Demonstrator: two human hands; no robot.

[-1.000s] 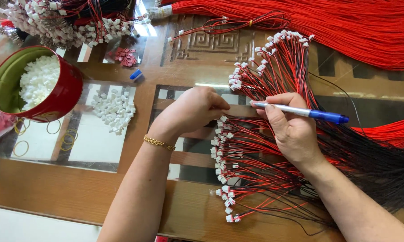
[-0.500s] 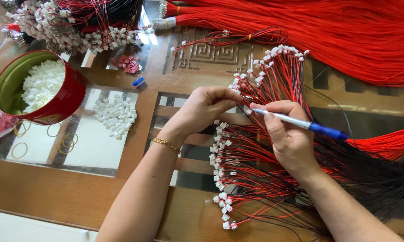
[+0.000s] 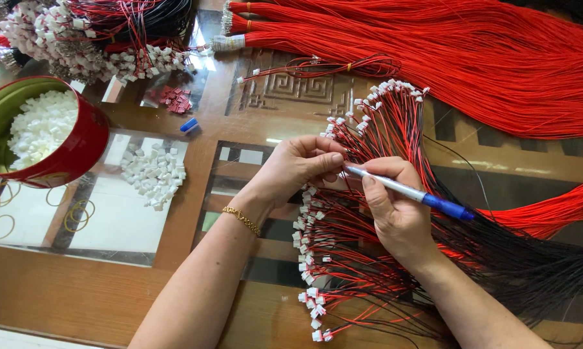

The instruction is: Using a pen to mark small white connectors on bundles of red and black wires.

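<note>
- Left hand (image 3: 298, 169): fingers curled together, tips pinching something small at the connector end of a wire; the pinched piece itself is hidden by the fingertips. A gold bracelet (image 3: 241, 220) sits on that wrist.
- Right hand (image 3: 395, 207): fingers closed round a pen (image 3: 407, 191) with a white barrel and blue cap end, held between thumb and forefinger. The pen's tip points left and meets the left fingertips.
- Both hands rest over a fan of red-and-black wire leads (image 3: 362, 245) with small white connectors, spread on the table's centre right, directly beneath the hands.
- Loose pile of white plastic connector housings (image 3: 152, 176) lies on the glass-topped wooden table (image 3: 97, 291), left of the left hand, well apart from it.
- Round red tin (image 3: 78, 145), green inside, holds more white housings at the far left.
- Rubber bands (image 3: 78, 216) lie just below the tin.
- Thick bundles of red wire (image 3: 472, 58) run across the top right; a finished heap of connector-tipped leads (image 3: 91, 39) sits top left.
- Small blue cap-like piece (image 3: 188, 125) and a cluster of little red parts (image 3: 174, 99) lie between the heap and the hands.
</note>
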